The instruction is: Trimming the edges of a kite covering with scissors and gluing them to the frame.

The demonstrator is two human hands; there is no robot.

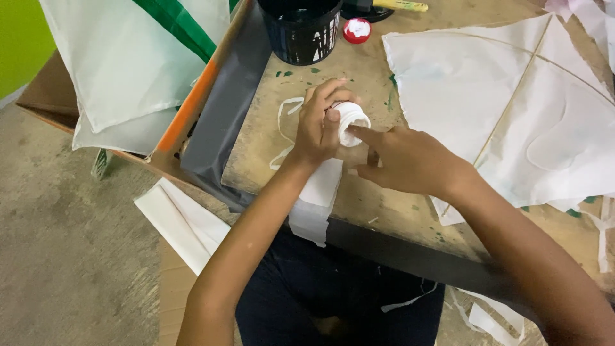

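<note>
Material: white plastic, smooth and slightly glossy, is what the small jar (pixel 351 122) appears to be made of; it is judged light, stiff and not fragile, though possibly slippery if its mouth is wet with paste.
Jar, look: a short round pot with a ribbed neck is seen, tilted so that its open mouth faces right; no lid is on it. What it holds cannot be told.
Jar, place: it is held just above the bench (pixel 359 77), near the middle of the view, between the 2 hands.
Hold: the round wall is judged the best place for a grip, with fingers wrapped about it and the mouth left free.
Left hand: the left hand (pixel 319 125) is closed round the jar, fingers curled over its top and side, thumb hidden behind.
Right hand: the right hand (pixel 407 160) holds nothing; 1 forefinger (pixel 365 133) is stretched out to the jar's mouth, touching or dipping into it, and the other fingers are folded loosely.
Paper strip: a white strip (pixel 317 198) lies under the left wrist and hangs over the bench edge.
Kite: a white paper kite (pixel 512 109) with thin crossed sticks is spread on the bench just right of the hands; it is judged soft and easily torn.
Tub: a black tub (pixel 301 32) stands at the far edge, with a red cap (pixel 357 30) just beside it.
Bench surface: worn brown board, flecked with green paint and edged in dark tape.
Left side: white and green sheets (pixel 128 64) are draped over a cardboard box.
</note>
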